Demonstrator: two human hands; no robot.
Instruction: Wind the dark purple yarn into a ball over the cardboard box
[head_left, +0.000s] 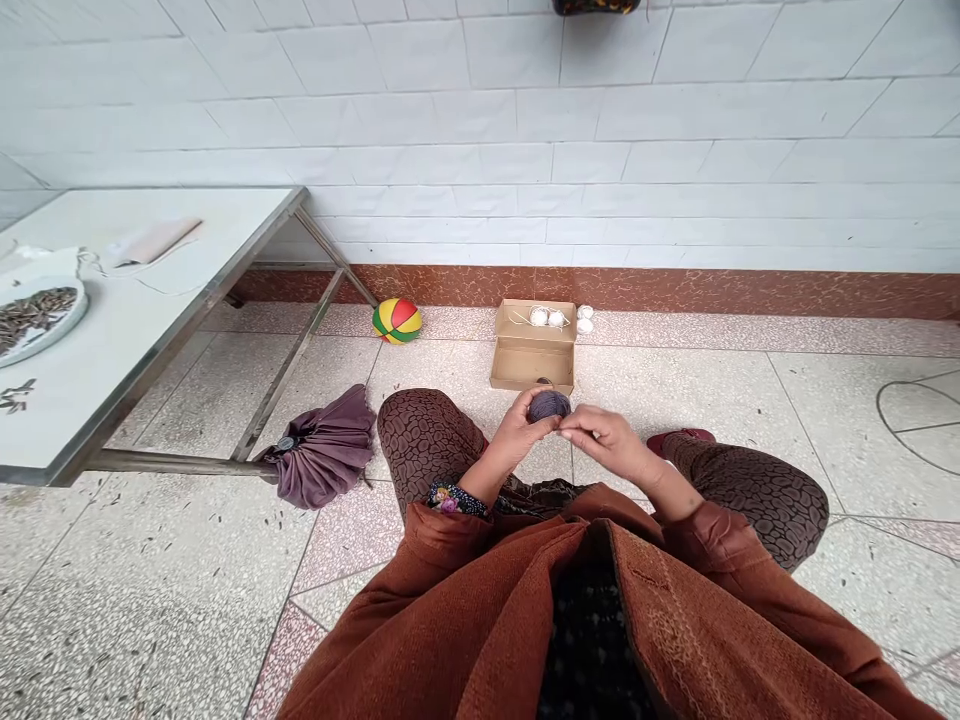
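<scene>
A dark purple-grey ball of yarn (549,405) rests in my left hand (519,432), whose fingers and thumb curl round it. Close beside the ball, my right hand (606,442) has its thumb and fingertips pinched together at the yarn's lower right edge. The strand between those fingertips is too fine to make out clearly. Just beyond my hands an open cardboard box (531,364) sits on the floor. White yarn balls (547,317) lie in its raised lid, and more small white balls (585,319) stand to the right of it.
At the left is a metal-framed table (172,325) bearing a round tray (71,318) of dried pieces. A colourful ball (397,321) lies near its leg, with a folded purple umbrella (326,447) closer to me. A wire ring (919,425) is at far right; a tiled wall (450,160) stands ahead.
</scene>
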